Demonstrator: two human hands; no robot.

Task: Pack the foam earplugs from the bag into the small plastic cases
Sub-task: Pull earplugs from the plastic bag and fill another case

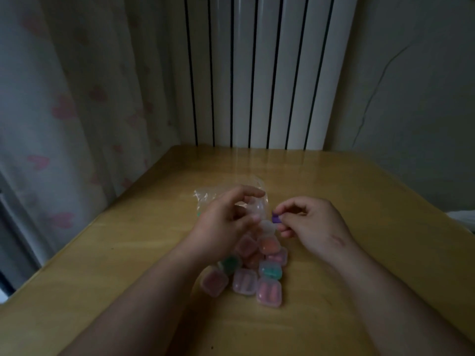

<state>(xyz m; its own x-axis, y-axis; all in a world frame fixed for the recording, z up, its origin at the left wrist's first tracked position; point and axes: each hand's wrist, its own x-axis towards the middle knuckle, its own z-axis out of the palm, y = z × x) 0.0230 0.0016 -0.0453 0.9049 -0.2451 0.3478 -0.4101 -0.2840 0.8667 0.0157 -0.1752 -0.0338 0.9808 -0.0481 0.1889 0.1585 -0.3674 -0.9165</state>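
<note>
Pinching a purple earplug (275, 217) between thumb and forefinger, the right hand (313, 227) holds it just beyond its own fingertips, raised off the tabletop (359, 188) and aimed toward the left hand (223, 224). Directly below the plug, between the two hands, sits a clear case (267, 225). The left hand is loosely curled with its fingertips at that case; blur prevents telling whether it grips the case or only rests against it. Beyond and partly under the left hand lies the crumpled clear bag (205, 197). Nearer the person than both hands, between the wrists, the filled cases (244, 281) lie crowded together, several touching, holding pink, orange and green plugs. Judged step: seating the plug in the clear case. Risks noted: the pinch takes only the plug's end, so the foam could slip free and roll in among the filled cases or away across the tabletop. If the left hand is not steadying the case, a push from the right hand would skid it rather than seat the plug. A plug left standing proud would stop the lid closing. Either wrist dropping would scatter the finished cluster.
</note>
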